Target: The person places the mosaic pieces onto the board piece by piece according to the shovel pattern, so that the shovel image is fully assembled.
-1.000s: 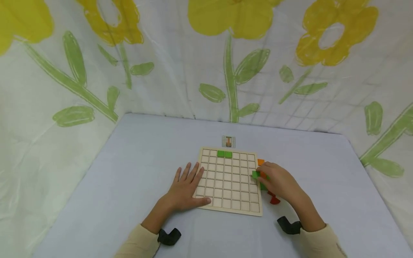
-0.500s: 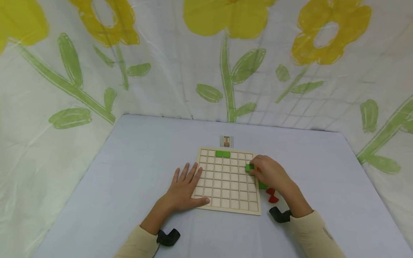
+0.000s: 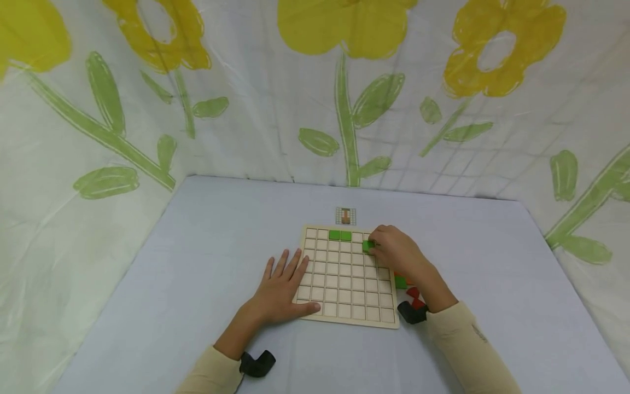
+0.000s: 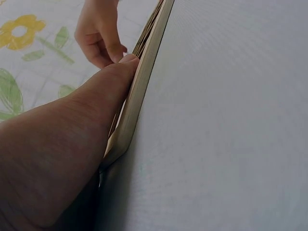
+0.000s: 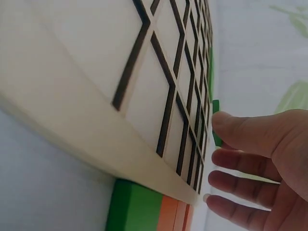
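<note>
A wooden grid board (image 3: 339, 279) lies on the table, with two green square tiles (image 3: 340, 235) side by side in its far row. My left hand (image 3: 283, 287) rests flat on the board's left edge, fingers spread; in the left wrist view its thumb (image 4: 108, 79) lies over the rim. Between thumb and fingers my right hand (image 3: 398, 251) pinches another green square tile (image 3: 367, 247) over the board's upper right part. In the right wrist view that held tile (image 5: 216, 122) stands just off the grid, partly covered by the thumb.
Beside the board's right edge lie a green block (image 3: 401, 282), orange pieces (image 5: 173, 214) and red pieces (image 3: 413, 293), partly hidden by the right arm. A small pattern card (image 3: 345, 215) lies beyond the board. A flowered curtain (image 3: 246, 109) hangs behind the table.
My right hand has carried the green square tile from the board's right edge leftward and away from me, toward the far row. The left hand has stayed in place.
</note>
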Motion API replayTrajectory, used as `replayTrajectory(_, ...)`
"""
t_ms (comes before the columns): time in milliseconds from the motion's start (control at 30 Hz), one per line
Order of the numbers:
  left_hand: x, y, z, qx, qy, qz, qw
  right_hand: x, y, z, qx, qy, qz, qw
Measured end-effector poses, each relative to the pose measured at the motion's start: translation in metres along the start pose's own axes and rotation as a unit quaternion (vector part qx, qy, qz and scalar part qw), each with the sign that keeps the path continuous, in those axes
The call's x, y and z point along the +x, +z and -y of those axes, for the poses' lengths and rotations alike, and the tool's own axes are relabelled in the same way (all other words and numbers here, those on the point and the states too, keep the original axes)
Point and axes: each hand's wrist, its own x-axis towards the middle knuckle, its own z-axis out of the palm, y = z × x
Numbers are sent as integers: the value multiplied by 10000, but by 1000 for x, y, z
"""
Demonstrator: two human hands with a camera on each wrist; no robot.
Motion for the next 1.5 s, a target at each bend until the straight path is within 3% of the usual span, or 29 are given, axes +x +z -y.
replayTrajectory(567,0,0,1,10,26,-39,10000,28,7,-3,52,69,148,9999)
replayTrajectory(1067,-1,-3,-2,3,38,-52,10000,38,6,0,-24,258,253,9993)
replayTrajectory(1500,0,2,-1,52,37,-100,9999,40,10,2,-78,193,134,9997)
